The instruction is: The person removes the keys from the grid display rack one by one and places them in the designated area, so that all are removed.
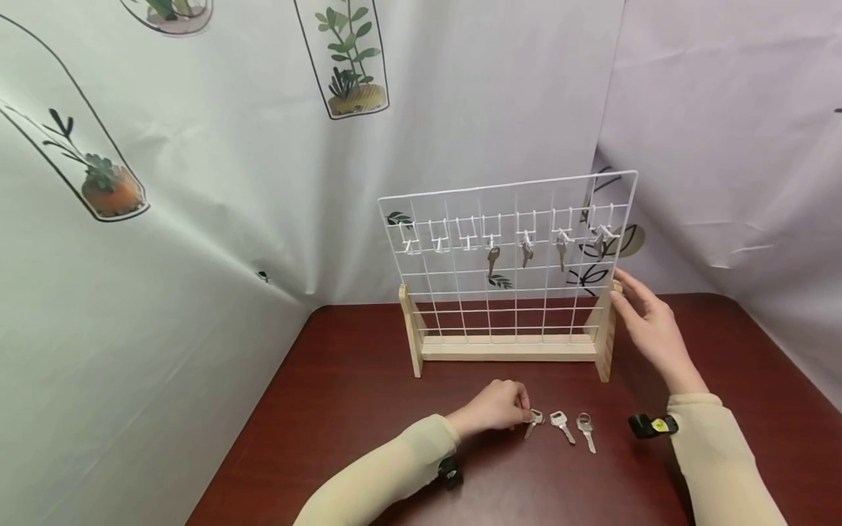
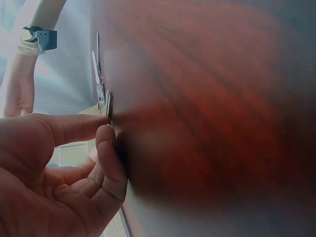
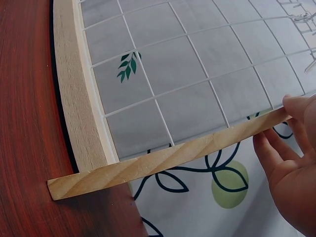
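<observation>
A white wire grid rack (image 1: 500,300) on a wooden stand has a row of hooks, and several keys hang from those toward the right. My right hand (image 1: 651,332) grips the top of the stand's right wooden post (image 3: 168,154), thumb on one side and fingers on the other. Down on the table, my left hand (image 1: 496,405) pinches the head of the leftmost loose key (image 1: 534,422), whose blade points toward me. In the left wrist view that key (image 2: 109,101) stands out past the fingertips. Beside it lie a middle key (image 1: 562,425) and a right key (image 1: 585,431) with a ring.
The dark red table (image 1: 316,409) reaches back to a pale fabric backdrop (image 1: 500,109) printed with plants. Bare hooks (image 1: 438,245) sit on the left part of the grid. Each wrist wears a small black device (image 1: 450,473).
</observation>
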The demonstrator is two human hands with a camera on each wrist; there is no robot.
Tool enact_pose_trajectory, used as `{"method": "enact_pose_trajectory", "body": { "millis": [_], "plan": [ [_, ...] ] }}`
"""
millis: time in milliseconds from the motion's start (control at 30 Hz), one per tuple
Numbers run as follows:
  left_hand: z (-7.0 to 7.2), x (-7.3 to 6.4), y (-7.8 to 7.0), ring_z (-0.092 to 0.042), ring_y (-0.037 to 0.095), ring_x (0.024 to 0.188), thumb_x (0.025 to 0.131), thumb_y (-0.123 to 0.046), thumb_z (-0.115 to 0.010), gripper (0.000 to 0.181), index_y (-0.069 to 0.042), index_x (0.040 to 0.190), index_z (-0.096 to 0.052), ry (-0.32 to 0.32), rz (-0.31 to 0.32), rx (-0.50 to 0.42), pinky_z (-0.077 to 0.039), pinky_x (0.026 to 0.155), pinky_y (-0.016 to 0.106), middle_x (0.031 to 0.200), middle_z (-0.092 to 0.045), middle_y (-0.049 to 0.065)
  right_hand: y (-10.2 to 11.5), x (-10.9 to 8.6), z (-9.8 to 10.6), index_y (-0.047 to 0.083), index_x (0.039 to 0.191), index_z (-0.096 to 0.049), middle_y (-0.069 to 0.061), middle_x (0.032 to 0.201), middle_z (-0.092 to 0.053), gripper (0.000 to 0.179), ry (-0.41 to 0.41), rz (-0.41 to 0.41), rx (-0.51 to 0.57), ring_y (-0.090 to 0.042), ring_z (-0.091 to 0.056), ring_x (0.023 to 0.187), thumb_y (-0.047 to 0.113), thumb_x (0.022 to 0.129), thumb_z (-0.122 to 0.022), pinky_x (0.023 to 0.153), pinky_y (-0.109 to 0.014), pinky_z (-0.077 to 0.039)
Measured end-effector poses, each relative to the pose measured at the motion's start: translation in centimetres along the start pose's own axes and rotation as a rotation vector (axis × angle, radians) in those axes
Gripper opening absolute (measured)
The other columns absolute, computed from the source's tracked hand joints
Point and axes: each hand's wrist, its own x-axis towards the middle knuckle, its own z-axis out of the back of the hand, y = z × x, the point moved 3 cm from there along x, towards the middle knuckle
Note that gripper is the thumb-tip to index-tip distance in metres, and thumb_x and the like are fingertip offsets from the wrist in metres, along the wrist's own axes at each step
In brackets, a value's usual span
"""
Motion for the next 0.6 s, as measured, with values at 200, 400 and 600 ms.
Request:
{"method": "enact_pose_trajectory", "body": {
  "millis": [200,400,600],
  "plan": [
    [0.40,0.28,0.31,-0.055,-0.001,0.058,0.090,-0.011,-0.074,0.015,-0.010,0.101,-0.065,0.026,-0.122,0.038,-0.045,0.059,0.012,0.069,-0.060,-0.010,0.11,0.26,-0.02,0.020,0.155,-0.041,-0.021,0.151,-0.045,0.053,-0.006,0.008,0.015,-0.046,-0.045,0.134,0.034,0.105,-0.053,0.086,0.000,-0.036],
    [0.76,0.27,0.41,-0.051,-0.001,0.087,0.082,-0.018,-0.082,0.034,-0.016,0.115,-0.070,0.108,-0.268,0.194,-0.040,0.076,0.009,0.098,-0.060,-0.009,0.14,0.29,0.09,0.019,0.155,-0.041,-0.021,0.151,-0.046,0.052,-0.008,0.017,0.018,-0.046,-0.046,0.132,0.031,0.106,-0.054,0.086,-0.001,-0.036],
    [0.25,0.09,-0.04,-0.049,-0.001,0.083,0.082,-0.024,-0.085,0.034,-0.016,0.111,-0.070,0.135,-0.282,0.217,-0.039,0.075,0.009,0.097,-0.055,-0.009,-0.07,0.05,0.09,0.021,0.156,-0.041,-0.021,0.151,-0.045,0.053,0.000,-0.001,0.002,-0.046,-0.045,0.133,0.034,0.105,-0.054,0.086,-0.001,-0.036]
  ]
}}
